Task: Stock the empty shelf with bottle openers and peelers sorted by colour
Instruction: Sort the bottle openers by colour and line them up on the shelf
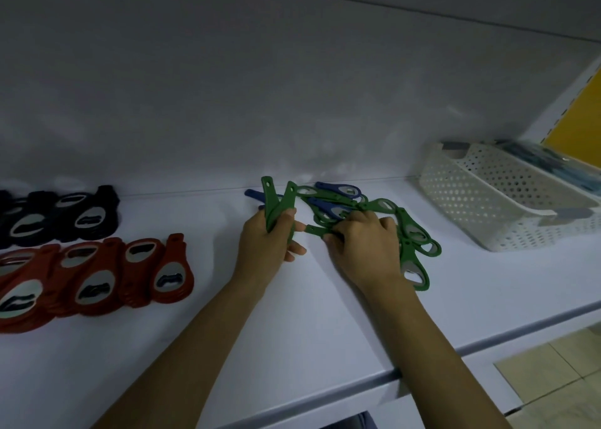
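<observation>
My left hand [270,243] grips a bunch of green bottle openers [274,204], their handles sticking up. My right hand [364,243] pinches the handle of another green opener [317,230] at the edge of a loose pile of green openers [413,240] mixed with blue openers [338,189] on the white shelf [292,315]. At the left, red openers [94,282] lie in overlapping rows, and black openers [61,215] lie in a row behind them.
A white perforated basket [494,201] stands at the right of the shelf, with blue packaged items [553,165] behind it. A yellow panel [579,116] is at the far right. The shelf's front edge [422,367] drops to a tiled floor [559,373].
</observation>
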Demonstrator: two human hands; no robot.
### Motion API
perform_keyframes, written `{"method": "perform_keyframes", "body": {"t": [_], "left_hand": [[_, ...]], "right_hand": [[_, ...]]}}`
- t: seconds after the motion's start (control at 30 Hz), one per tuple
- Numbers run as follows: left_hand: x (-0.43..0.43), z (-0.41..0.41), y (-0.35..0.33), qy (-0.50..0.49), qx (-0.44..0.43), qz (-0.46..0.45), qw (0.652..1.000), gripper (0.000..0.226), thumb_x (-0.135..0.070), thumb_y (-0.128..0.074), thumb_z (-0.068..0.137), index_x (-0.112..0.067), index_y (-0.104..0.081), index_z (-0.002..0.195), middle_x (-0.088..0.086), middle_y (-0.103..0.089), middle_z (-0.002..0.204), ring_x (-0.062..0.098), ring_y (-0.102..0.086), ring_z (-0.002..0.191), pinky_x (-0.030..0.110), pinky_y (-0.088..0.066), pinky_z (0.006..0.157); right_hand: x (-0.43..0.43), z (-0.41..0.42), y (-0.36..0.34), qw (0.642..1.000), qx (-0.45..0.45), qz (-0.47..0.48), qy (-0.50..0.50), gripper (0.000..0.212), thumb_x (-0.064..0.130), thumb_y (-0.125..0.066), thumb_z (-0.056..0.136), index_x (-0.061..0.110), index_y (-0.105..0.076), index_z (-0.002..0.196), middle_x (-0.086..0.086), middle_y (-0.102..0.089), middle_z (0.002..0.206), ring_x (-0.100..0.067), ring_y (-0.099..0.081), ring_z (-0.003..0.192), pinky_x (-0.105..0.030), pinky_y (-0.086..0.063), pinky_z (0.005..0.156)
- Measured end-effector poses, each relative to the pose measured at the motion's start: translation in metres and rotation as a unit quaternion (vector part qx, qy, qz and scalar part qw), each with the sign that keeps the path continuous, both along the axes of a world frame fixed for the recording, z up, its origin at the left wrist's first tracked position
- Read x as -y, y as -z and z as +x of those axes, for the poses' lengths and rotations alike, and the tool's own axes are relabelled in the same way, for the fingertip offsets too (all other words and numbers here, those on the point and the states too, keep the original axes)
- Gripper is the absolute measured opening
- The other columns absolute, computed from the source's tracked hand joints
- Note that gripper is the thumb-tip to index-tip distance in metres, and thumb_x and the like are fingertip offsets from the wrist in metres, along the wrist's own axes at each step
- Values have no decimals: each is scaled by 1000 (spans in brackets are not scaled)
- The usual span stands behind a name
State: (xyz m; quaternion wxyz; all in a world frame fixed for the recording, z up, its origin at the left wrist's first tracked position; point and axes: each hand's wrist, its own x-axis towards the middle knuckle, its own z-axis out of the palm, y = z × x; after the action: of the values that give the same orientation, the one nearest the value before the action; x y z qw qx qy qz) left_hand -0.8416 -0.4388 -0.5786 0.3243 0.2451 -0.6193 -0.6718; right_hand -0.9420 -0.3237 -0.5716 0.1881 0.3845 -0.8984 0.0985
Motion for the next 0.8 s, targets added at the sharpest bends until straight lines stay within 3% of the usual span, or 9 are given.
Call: {"method": "perform_keyframes", "body": {"t": [0.1,0.2,0.33,0.4,0.47,0.53,0.63,0.73,0.8], "left_hand": [[0,0,-1,6,-9,14,1000,15,-18,-44,98,-17,-59,97,-4,-70,79,12,-62,46,17,-42,39],[-1,1,-2,15,-13,6,1000,16,-17,-42,100,-23,-56,96,-3,-69,84,11,-64,49,17,-44,41],[-3,2,-3,38,-10,-13,999,15,-17,-42,100,-21,-54,107,-2,-68,89,10,-67,57,18,-50,48],[-4,1,-2,51,-9,-25,998,12,-20,-44,99,-21,-55,105,-2,-69,88,11,-69,62,20,-52,52],[-4,1,-2,70,-9,-50,996,16,-32,-53,93,-19,-59,101,1,-70,87,15,-70,68,22,-53,55],[-5,2,1,97,4,-82,992,24,-37,-63,84,-21,-62,101,2,-70,88,16,-70,72,25,-53,57],[-4,2,6,91,13,-108,990,18,-20,-65,86,-36,-61,94,-5,-69,92,11,-69,77,25,-55,59],[-2,2,4,48,-3,-60,997,21,-13,-60,89,-34,-60,94,-5,-69,94,8,-69,78,20,-53,55],[-2,2,2,42,-22,-16,999,22,-10,-55,92,-31,-59,97,-6,-69,95,6,-70,78,19,-53,55]], "right_hand": [[2,-1,0,998,-42,-41,-7,29,32,-46,96,15,-71,95,-4,-62,101,-26,-51,95,-37,-29,80],[0,-1,-1,967,47,-250,-30,20,19,-57,93,8,-72,85,-6,-61,84,-27,-51,82,-34,-35,73],[2,0,-7,838,299,-453,-60,18,13,-58,93,9,-69,80,3,-61,64,-10,-54,61,-22,-42,60],[4,5,-11,773,390,-495,-80,15,8,-59,92,8,-67,80,2,-63,63,-8,-56,57,-22,-45,55],[6,12,-13,739,445,-492,-117,12,4,-58,92,5,-65,82,1,-65,64,-6,-59,55,-20,-48,52],[7,18,-12,766,434,-449,-152,10,5,-58,91,3,-65,83,-2,-65,68,-4,-59,56,-17,-49,53],[9,18,-6,873,295,-362,-142,15,15,-64,89,10,-68,76,-2,-64,74,-6,-57,67,-16,-45,61],[8,6,-3,910,221,-346,-55,21,25,-56,94,11,-68,83,-4,-63,83,-18,-57,76,-31,-45,66],[7,-6,-4,938,175,-300,-7,19,22,-51,95,11,-66,98,-4,-66,93,-22,-59,85,-32,-45,67]]}}
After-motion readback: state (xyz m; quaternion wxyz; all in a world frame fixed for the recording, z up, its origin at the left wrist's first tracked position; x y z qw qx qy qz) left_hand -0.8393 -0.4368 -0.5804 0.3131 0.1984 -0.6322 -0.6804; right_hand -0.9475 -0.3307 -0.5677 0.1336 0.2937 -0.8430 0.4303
